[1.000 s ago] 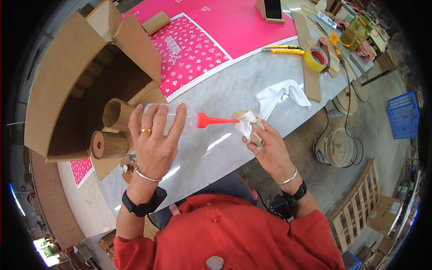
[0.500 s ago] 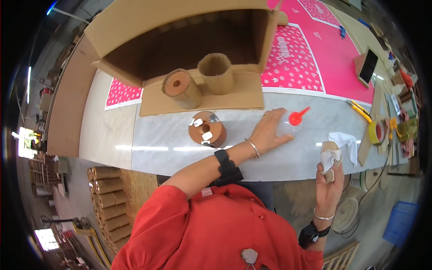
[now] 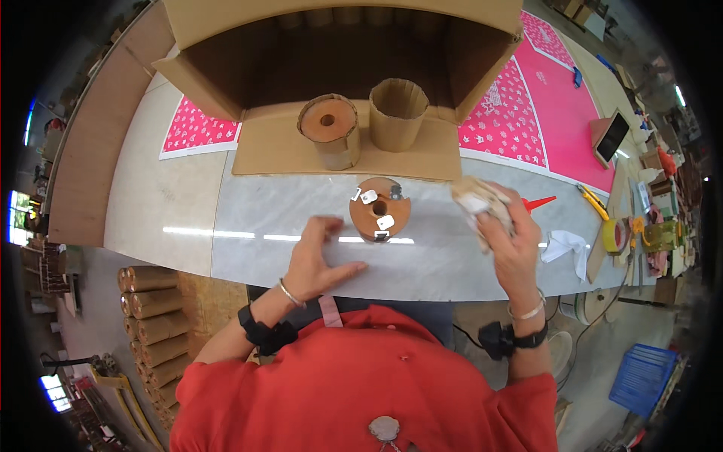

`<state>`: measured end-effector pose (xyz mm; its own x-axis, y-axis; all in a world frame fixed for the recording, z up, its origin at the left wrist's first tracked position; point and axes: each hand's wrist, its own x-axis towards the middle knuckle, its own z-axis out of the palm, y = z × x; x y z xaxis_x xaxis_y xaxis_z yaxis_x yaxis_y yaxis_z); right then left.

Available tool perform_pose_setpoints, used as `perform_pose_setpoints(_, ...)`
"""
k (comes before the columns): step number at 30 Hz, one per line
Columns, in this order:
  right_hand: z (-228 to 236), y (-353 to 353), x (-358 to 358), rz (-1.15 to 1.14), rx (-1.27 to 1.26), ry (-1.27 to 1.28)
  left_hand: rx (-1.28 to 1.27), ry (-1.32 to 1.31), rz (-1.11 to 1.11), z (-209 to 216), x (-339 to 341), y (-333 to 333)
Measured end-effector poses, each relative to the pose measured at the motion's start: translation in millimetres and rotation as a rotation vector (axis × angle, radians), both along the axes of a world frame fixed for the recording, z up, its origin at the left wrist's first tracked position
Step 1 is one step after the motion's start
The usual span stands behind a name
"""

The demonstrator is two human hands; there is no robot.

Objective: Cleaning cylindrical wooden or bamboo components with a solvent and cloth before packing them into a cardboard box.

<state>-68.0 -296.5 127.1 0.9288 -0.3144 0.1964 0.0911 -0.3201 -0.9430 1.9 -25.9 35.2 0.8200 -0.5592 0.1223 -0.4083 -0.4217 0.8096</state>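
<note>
A round brown block (image 3: pixel 392 216) with a centre hole and several small white and dark metal-like pieces on top stands on the grey tabletop (image 3: pixel 301 265). Just left of it, my left hand (image 3: pixel 315 260) is open, thumb and fingers spread, apart from the block. My right hand (image 3: pixel 512 239) grips a crumpled beige and white rag (image 3: pixel 478 205), raised to the right of the block. A red nozzle (image 3: pixel 539 203) pokes out beyond that hand, which hides the rest of its bottle.
Behind stands a large cardboard box (image 3: pixel 482 75) on its side. On its flap are a cardboard sleeve (image 3: pixel 339 151) around a brown cylinder and a second, hollow sleeve (image 3: pixel 398 124). To the right lie a white cloth (image 3: pixel 565 250), a yellow cutter (image 3: pixel 593 202), tape (image 3: pixel 617 235) and a propped phone (image 3: pixel 616 139).
My left hand has let go of the red-nozzled bottle and moved left beside the block. My right hand has brought the rag up and leftward over the table. The view has shifted.
</note>
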Motion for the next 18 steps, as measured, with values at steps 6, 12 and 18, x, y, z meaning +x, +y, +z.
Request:
perform_pose_setpoints(6, -12.7, 52.8, 68.7, 0.263, -0.495, -0.062, -0.283, -0.004, -0.042, -16.7, 38.7, -43.2)
perform_pose_setpoints(12, -0.3, 57.2, 30.3, 0.501, -0.817, -0.057, -0.304, -0.069, -0.074, -22.8, 44.3, -39.8)
perform_pose_setpoints(18, -16.3, 61.5, 78.2, 0.353, -0.773, -0.102, -0.274, -0.104, -0.093, -25.5, 45.6, -47.5)
